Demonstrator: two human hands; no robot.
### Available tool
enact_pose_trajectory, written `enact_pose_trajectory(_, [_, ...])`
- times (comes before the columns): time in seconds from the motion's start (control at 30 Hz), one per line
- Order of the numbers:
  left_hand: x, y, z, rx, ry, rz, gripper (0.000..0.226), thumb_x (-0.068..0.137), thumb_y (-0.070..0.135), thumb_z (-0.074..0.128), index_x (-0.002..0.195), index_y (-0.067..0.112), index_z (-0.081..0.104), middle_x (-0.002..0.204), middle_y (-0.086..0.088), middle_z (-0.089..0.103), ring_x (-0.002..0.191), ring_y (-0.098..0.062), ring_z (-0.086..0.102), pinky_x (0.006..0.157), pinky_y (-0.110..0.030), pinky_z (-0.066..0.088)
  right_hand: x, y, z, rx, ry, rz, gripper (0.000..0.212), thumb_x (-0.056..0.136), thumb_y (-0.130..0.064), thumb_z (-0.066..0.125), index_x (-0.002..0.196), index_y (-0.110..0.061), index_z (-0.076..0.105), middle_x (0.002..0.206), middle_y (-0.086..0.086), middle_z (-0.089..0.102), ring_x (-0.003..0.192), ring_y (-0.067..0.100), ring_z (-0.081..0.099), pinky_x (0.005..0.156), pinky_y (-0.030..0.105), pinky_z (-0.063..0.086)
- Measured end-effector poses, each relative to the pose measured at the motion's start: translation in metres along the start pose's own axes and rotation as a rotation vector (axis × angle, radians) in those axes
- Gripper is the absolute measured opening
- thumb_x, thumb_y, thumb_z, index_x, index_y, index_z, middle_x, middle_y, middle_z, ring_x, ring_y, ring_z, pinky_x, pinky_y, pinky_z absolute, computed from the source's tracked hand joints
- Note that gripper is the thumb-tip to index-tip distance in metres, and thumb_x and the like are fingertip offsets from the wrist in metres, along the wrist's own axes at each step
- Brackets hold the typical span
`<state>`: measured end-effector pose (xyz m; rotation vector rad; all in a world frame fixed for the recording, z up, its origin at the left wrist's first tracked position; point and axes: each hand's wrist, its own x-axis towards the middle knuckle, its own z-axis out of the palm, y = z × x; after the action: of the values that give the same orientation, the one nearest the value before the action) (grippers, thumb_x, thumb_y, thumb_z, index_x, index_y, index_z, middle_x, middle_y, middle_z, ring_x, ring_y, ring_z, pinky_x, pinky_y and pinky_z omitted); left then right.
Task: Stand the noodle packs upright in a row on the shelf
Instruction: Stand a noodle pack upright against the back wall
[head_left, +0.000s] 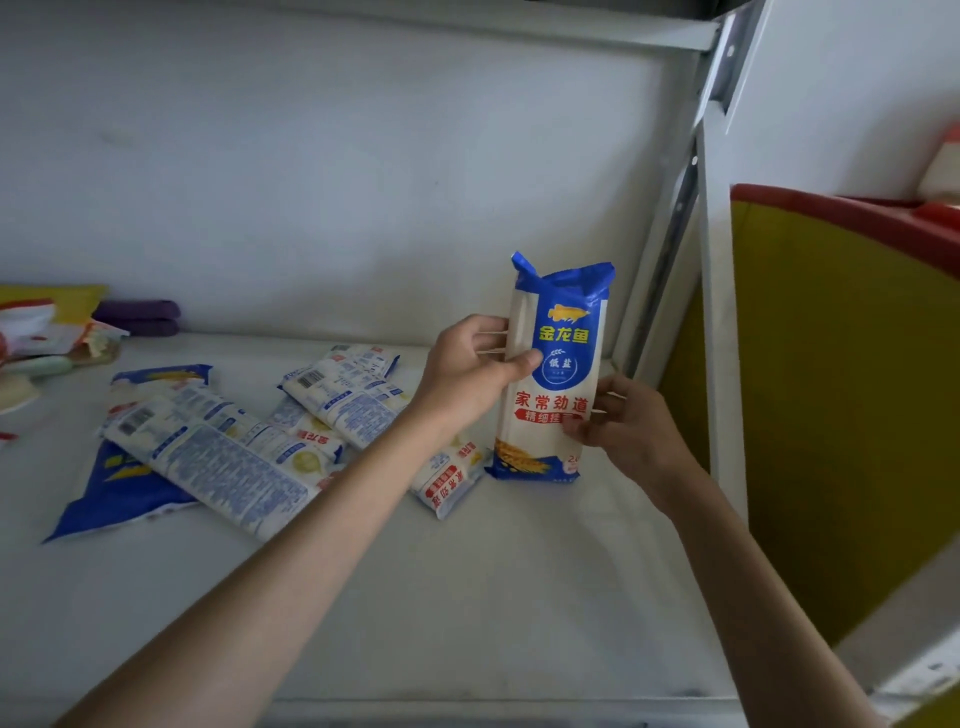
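One blue-and-white noodle pack (558, 332) stands upright near the right end of the white shelf (467, 597), its base on the board. My left hand (475, 371) grips its left edge at mid height, thumb across the front. My right hand (621, 421) holds its lower right side, fingers curled round the edge. Several more noodle packs (223, 452) lie flat in a loose pile on the left and middle of the shelf, some overlapping; another one (452, 480) lies just left of the upright pack's base.
A metal shelf post (670, 234) rises just right of the upright pack. Beyond it stands a yellow panel with a red rim (841, 364). Mixed small goods and a purple cloth (137, 314) sit at the shelf's far left. The white back wall is close behind.
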<state>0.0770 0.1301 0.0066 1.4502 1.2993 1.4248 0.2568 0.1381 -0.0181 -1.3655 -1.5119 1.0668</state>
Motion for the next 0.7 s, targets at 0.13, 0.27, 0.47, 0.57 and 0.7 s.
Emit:
enact_pose_trajectory(0.13, [-0.005, -0.004, -0.001, 0.065, -0.034, 0.026, 0.051, 0.077, 0.026, 0.082, 0.123, 0.015, 0.062, 0.113, 0.005, 0.070, 0.099, -0.007, 0.069, 0.075, -0.020, 0.055, -0.006, -0.004, 0.003, -0.070, 0.014, -0.029, 0.049, 0.083, -0.006, 0.070, 0.128, -0.014, 0.054, 0.125, 0.004, 0.063, 0.115, 0.023, 0.060, 0.092, 0.048, 0.054])
enact_pose_trajectory(0.27, [-0.007, -0.006, -0.005, 0.052, -0.037, 0.015, 0.043, 0.080, 0.031, 0.079, 0.119, 0.018, 0.065, 0.108, 0.006, 0.072, 0.096, -0.008, 0.070, 0.076, -0.022, 0.055, -0.011, -0.009, 0.005, -0.138, 0.003, -0.079, 0.048, 0.081, -0.007, 0.072, 0.126, -0.016, 0.057, 0.123, 0.003, 0.066, 0.111, 0.021, 0.061, 0.091, 0.045, 0.054])
enact_pose_trajectory(0.47, [-0.012, -0.013, 0.008, 0.067, -0.014, 0.040, 0.048, 0.074, 0.030, 0.084, 0.117, 0.018, 0.066, 0.108, 0.005, 0.074, 0.096, -0.011, 0.071, 0.080, -0.031, 0.059, -0.013, -0.012, 0.008, -0.219, -0.014, -0.070, 0.045, 0.085, -0.009, 0.068, 0.129, -0.012, 0.057, 0.127, 0.006, 0.064, 0.118, 0.025, 0.059, 0.096, 0.045, 0.051])
enact_pose_trajectory(0.57, [-0.012, -0.012, 0.014, 0.085, 0.029, 0.035, 0.047, 0.074, 0.029, 0.084, 0.115, 0.016, 0.067, 0.104, 0.004, 0.074, 0.091, -0.011, 0.071, 0.075, -0.028, 0.059, -0.011, -0.007, 0.010, -0.260, -0.029, -0.054, 0.050, 0.081, -0.009, 0.073, 0.128, -0.012, 0.057, 0.126, 0.005, 0.064, 0.117, 0.023, 0.060, 0.094, 0.044, 0.053])
enact_pose_trajectory(0.7, [-0.010, -0.010, 0.018, 0.119, 0.052, 0.032, 0.043, 0.076, 0.028, 0.083, 0.114, 0.016, 0.067, 0.103, 0.003, 0.074, 0.087, -0.011, 0.072, 0.069, -0.024, 0.058, -0.009, 0.003, 0.013, -0.286, -0.037, 0.004, 0.052, 0.077, -0.008, 0.076, 0.125, -0.013, 0.058, 0.126, 0.005, 0.064, 0.118, 0.023, 0.059, 0.095, 0.044, 0.052])
